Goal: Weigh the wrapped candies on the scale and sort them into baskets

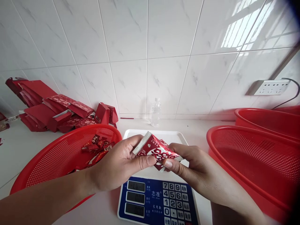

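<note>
Between both hands, above a digital scale (154,200), is a red candy packet (153,148) with white print and crimped silver-white ends. My left hand (124,159) grips its left side, thumb lying across the front. My right hand (192,168) pinches the lower right side between thumb and fingers. Another red edge shows behind the packet, and I cannot tell whether it is a second one. Under the hands, the white weighing tray (173,133) is partly hidden. To the left, a red mesh basket (47,159) holds several small red wrapped candies (100,145).
Red cardboard boxes (58,109) lie piled at the back left. A clear plastic bottle (156,112) stands by the tiled wall. On the right are a red basket (253,153) and another red basket (264,117) behind it. A power strip (270,87) is fixed to the wall.
</note>
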Action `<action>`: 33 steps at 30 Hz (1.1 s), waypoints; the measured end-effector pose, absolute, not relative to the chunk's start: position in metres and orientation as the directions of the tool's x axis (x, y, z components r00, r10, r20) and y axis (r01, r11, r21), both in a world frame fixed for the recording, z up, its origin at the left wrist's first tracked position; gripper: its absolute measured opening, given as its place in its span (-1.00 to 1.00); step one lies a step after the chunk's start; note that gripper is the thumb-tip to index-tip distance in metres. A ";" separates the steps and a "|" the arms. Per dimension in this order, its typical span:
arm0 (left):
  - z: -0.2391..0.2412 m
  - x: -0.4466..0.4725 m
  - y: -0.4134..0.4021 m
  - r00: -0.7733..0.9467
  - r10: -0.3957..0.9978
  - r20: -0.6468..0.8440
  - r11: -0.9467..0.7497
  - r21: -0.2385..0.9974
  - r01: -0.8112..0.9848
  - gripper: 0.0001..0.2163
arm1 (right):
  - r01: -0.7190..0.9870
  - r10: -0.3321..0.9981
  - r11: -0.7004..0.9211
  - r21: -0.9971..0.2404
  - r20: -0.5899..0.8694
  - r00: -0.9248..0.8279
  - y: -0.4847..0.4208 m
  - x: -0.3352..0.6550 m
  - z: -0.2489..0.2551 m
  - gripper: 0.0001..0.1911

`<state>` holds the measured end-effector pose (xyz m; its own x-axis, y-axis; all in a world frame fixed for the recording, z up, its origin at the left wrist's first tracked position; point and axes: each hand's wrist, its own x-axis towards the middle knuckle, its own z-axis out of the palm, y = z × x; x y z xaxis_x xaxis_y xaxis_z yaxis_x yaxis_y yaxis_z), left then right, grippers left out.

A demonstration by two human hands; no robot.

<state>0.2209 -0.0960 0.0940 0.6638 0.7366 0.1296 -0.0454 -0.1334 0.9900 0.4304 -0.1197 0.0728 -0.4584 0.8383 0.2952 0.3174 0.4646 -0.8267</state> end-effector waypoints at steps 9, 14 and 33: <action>0.086 0.211 -0.050 0.586 0.802 -0.115 -0.245 0.832 0.498 -0.82 | 0.856 0.941 0.246 -0.455 0.323 -0.099 -0.101 0.447 0.065 -0.75; 0.061 0.194 -0.022 0.534 0.787 -0.309 -0.306 0.556 0.773 -0.64 | 0.898 0.967 0.247 -0.364 0.154 -0.204 -0.092 0.457 0.062 -0.74; 0.041 0.220 -0.023 0.526 0.850 0.008 -0.445 0.545 0.711 -0.60 | 0.932 0.975 0.220 -0.287 0.071 -0.209 -0.073 0.453 0.041 -0.62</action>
